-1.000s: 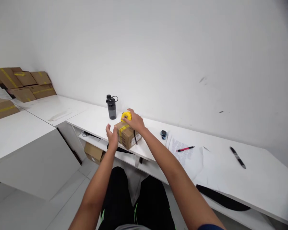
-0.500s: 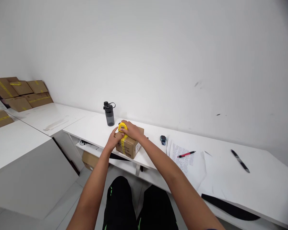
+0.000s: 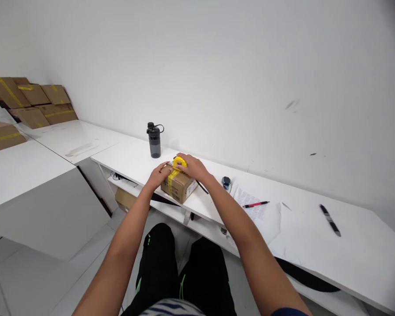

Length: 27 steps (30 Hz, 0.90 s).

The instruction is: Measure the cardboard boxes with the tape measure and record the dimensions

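Note:
A small cardboard box (image 3: 181, 189), sealed with yellow tape, rests on the white desk in front of me. My right hand (image 3: 195, 167) is closed around a yellow tape measure (image 3: 178, 161) on top of the box. A thin black strap (image 3: 202, 187) hangs past the box's right side. My left hand (image 3: 158, 175) grips the box's left top edge, thumb over the top and fingers along the far side. A pale strip shows between the left fingers and the tape measure; whether the fingers also pinch it is unclear.
A dark water bottle (image 3: 155, 142) stands behind the box. To the right lie a watch (image 3: 226, 182), papers (image 3: 271, 219), a red pen (image 3: 256, 204) and a black marker-like object (image 3: 330, 220). Taped cartons (image 3: 33, 116) are stacked far left; another carton (image 3: 125, 198) sits on the lower shelf.
The hands have moved apart: my left hand now lies at the box's left edge, away from the tape measure. The black strap shows more. The camera view has tilted downward.

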### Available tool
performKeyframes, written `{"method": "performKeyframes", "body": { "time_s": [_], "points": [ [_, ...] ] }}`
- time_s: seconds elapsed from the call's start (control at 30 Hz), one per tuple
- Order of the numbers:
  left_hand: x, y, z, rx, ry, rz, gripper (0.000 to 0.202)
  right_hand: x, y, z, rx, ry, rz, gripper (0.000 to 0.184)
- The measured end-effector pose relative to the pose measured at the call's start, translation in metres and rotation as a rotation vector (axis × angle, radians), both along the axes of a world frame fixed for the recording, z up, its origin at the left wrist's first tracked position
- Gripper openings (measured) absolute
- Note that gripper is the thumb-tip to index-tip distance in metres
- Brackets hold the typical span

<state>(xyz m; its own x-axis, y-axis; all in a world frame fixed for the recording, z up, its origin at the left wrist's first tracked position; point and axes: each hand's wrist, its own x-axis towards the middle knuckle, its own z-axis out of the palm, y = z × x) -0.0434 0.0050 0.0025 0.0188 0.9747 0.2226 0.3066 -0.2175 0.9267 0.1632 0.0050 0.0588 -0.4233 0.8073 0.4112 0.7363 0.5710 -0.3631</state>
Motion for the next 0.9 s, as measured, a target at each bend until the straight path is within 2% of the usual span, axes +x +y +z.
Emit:
{"method": "performKeyframes", "body": {
  "time_s": [0.1,0.23,0.43,0.53,0.63,0.73,0.9],
  "points": [
    [0.001,-0.002,0.003,-0.002,0.018,-0.012,0.062,0.037,-0.028,-0.001,-0.009,0.007,-0.019,0.043],
    [0.003,-0.003,0.005,-0.020,0.014,-0.005,0.062,0.076,-0.065,-0.010,-0.029,0.020,-0.108,0.042],
    [0.002,-0.001,0.005,-0.007,-0.002,-0.043,0.064,0.087,-0.081,-0.023,-0.032,0.051,-0.174,0.045],
    [0.002,0.001,0.003,-0.040,-0.067,-0.060,0.067,0.082,-0.076,-0.022,-0.037,0.093,-0.165,0.044],
    [0.003,0.004,0.002,-0.109,-0.169,-0.087,0.070,0.066,-0.061,-0.017,-0.023,0.155,-0.220,0.047],
    [0.005,0.005,0.000,-0.144,-0.248,-0.114,0.074,0.035,-0.038,-0.011,-0.044,0.151,-0.229,0.051],
    [0.004,0.008,0.000,-0.148,-0.295,-0.097,0.075,-0.025,0.000,-0.006,-0.032,0.041,-0.107,0.059]
  ]
}}
